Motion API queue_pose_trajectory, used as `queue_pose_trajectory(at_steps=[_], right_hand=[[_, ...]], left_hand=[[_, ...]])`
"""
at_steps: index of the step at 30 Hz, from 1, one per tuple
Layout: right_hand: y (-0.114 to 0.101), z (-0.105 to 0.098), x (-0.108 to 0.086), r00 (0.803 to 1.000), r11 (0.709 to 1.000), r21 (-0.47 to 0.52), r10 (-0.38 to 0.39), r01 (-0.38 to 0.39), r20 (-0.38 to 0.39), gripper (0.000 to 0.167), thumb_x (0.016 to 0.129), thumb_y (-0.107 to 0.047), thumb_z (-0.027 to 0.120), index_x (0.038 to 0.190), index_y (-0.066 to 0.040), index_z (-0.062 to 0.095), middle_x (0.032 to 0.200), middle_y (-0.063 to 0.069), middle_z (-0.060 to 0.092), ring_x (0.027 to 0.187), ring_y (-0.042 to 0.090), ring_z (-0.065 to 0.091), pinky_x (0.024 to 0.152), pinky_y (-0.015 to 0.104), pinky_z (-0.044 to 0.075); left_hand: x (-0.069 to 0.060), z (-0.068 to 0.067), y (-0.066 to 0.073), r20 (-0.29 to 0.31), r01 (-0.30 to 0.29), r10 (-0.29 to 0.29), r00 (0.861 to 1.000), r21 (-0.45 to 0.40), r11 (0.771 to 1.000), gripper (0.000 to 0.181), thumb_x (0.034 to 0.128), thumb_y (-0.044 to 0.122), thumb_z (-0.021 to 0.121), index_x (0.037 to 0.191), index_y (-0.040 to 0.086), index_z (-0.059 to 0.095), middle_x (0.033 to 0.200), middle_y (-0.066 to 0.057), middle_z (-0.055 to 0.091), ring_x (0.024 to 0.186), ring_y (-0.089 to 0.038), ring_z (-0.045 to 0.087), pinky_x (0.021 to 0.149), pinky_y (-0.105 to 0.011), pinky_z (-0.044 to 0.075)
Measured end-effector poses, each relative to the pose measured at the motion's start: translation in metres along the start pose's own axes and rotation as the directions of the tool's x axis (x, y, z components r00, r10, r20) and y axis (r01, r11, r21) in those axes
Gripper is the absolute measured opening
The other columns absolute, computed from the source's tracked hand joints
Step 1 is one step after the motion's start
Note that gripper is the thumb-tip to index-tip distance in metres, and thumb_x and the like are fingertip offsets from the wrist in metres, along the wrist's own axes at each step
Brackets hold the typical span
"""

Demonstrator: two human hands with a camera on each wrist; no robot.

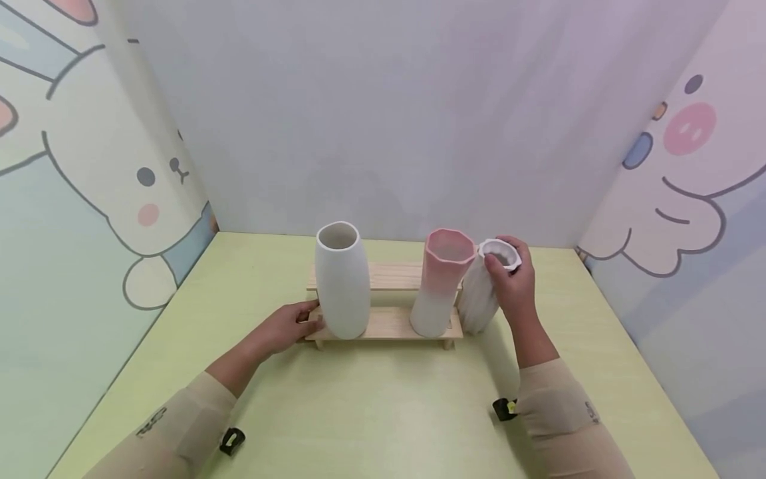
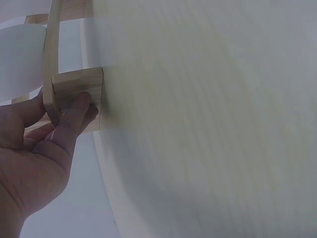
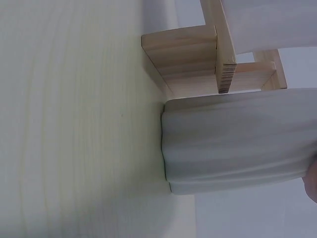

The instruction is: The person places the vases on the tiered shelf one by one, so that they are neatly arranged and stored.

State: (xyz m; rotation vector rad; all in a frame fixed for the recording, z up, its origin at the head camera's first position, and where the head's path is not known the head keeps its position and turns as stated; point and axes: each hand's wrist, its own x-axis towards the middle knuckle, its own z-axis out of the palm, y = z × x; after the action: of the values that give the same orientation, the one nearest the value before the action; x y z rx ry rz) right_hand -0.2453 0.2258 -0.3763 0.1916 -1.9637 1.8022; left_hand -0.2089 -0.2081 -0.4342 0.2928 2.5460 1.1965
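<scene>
A two-step wooden stand [image 1: 385, 324] is on the table, with a tall white vase [image 1: 342, 286] at its left and a pink-and-white vase [image 1: 441, 283] at its right, both on the lower step. My left hand [image 1: 286, 327] grips the left end of that step; in the left wrist view the fingers [image 2: 74, 116] reach under the board beside a wooden leg [image 2: 79, 89]. Beside the stand's right end is a white ribbed vase [image 1: 479, 299]. My right hand [image 1: 516, 279] holds its rim, thumb at the opening. The right wrist view shows this vase's base [image 3: 173, 148] at the tabletop.
The pale yellow-green table [image 1: 383, 412] runs back to a grey-white wall [image 1: 371, 120]. Side panels with cartoon animals stand at left [image 1: 90, 179] and right [image 1: 676, 173]. Black buckles hang near both sleeves.
</scene>
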Motion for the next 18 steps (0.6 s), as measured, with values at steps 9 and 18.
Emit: queue_pose_trajectory(at_steps=[9, 18], right_hand=[[0.022, -0.003, 0.007, 1.0, 1.0, -0.013, -0.018, 0.017, -0.019, 0.045, 0.085, -0.018, 0.07, 0.128, -0.011, 0.057, 0.102, -0.002, 0.061, 0.087, 0.01, 0.058, 0.071, 0.019, 0.049], [0.019, -0.004, 0.005, 1.0, 1.0, -0.022, -0.014, 0.014, -0.015, 0.046, 0.085, -0.017, 0.07, 0.129, -0.011, 0.056, 0.102, -0.004, 0.062, 0.088, 0.009, 0.058, 0.072, 0.019, 0.049]], left_hand=[[0.001, 0.001, 0.0, 0.007, 0.015, -0.015, 1.0, -0.013, 1.0, 0.061, 0.0968, 0.037, 0.062, 0.151, 0.016, 0.042, 0.144, -0.016, 0.051, 0.127, -0.03, 0.052, 0.096, -0.047, 0.05], [0.001, 0.001, 0.0, 0.004, 0.012, -0.012, 1.0, -0.005, 1.0, 0.061, 0.0969, 0.035, 0.062, 0.151, 0.016, 0.041, 0.145, -0.017, 0.05, 0.129, -0.03, 0.051, 0.098, -0.048, 0.048]])
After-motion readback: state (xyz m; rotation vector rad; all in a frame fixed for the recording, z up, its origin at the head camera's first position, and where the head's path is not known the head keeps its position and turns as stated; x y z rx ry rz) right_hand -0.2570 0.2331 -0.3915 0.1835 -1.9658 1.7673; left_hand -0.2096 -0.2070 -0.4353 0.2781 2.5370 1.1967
